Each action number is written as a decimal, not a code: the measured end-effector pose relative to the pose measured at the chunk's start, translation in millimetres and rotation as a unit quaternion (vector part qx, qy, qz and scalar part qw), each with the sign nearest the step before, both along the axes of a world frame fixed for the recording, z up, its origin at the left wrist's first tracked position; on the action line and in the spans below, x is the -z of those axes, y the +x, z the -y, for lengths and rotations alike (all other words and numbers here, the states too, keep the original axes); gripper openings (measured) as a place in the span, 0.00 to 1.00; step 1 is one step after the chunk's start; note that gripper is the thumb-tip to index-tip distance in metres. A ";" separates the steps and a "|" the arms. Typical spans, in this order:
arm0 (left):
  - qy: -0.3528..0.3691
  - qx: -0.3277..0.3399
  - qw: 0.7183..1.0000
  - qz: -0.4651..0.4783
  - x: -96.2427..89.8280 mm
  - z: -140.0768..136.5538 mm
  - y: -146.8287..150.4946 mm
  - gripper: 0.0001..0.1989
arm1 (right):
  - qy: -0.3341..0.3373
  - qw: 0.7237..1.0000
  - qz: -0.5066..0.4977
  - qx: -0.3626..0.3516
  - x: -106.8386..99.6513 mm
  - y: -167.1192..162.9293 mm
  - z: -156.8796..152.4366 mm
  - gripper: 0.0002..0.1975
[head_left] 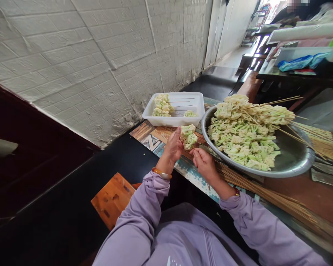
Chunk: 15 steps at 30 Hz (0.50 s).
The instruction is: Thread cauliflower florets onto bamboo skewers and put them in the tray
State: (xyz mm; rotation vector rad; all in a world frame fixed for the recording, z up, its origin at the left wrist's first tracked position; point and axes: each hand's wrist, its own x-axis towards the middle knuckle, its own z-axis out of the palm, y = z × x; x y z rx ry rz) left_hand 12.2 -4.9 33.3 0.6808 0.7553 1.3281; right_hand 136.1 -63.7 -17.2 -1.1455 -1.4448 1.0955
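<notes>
My left hand is closed around pale green-white cauliflower florets, holding them above the table's edge. Just below and to the right, my right hand pinches thumb and fingers together close to the florets' lower end. What sits in that pinch is too thin or hidden to make out. A wide metal basin at the right is heaped with cauliflower pieces. Several bamboo skewers stick out over its right side. Behind my left hand, a white plastic tray holds skewered cauliflower.
A bundle of bamboo skewers lies along the table in front of the basin. A wooden stool stands at lower left. The white brick-patterned wall runs behind. Another person is at the far upper right, by a cluttered table.
</notes>
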 end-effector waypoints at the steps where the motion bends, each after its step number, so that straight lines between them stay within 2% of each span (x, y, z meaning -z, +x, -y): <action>1: -0.001 0.008 1.000 0.000 1.2 3.9 1.0 0.22 | 0.000 1.000 -0.004 0.004 -0.1 0.4 -0.3 0.17; 5: -0.045 0.015 0.999 0.000 6.3 17.8 9.6 0.19 | 0.008 1.000 0.000 0.007 -1.0 1.2 -1.2 0.16; 9: -0.096 -0.013 0.995 0.032 7.1 21.2 21.4 0.14 | 0.017 1.000 0.005 0.005 -2.6 0.2 -1.1 0.16; 12: -0.100 -0.037 0.994 0.034 6.2 18.9 26.0 0.12 | 0.013 1.000 0.000 0.010 -3.3 -0.5 -0.9 0.16; 15: -0.075 -0.051 0.996 0.022 6.4 15.5 24.3 0.15 | 0.020 1.000 0.002 0.006 -2.9 -0.3 -0.9 0.15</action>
